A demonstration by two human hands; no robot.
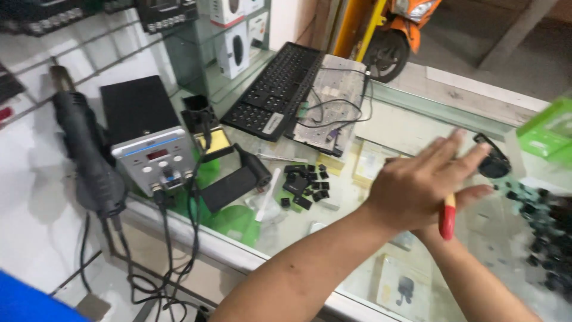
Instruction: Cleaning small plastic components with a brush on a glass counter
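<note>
Left hand (pixel 423 182) open flat, fingers stretched, holding nothing. Under it, right hand (pixel 450 217) mostly hidden, gripping red-handled tool (pixel 447 219). Beyond fingertips, blurred black round object (pixel 493 161), hard to identify.

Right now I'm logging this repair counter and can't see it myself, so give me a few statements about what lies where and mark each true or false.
1. The left hand is spread flat with open fingers above the glass counter. True.
2. The red-handled tool lies by the keyboard. False: it sits under the left hand, at the right hand, which is mostly hidden.
3. Loose black keycaps lie on the glass near the keyboard. True.
4. The hot-air gun lies on top of the keyboard. False: it hangs at the far left, beside the grey station.
5. An orange scooter stands beyond the counter. True.
</note>
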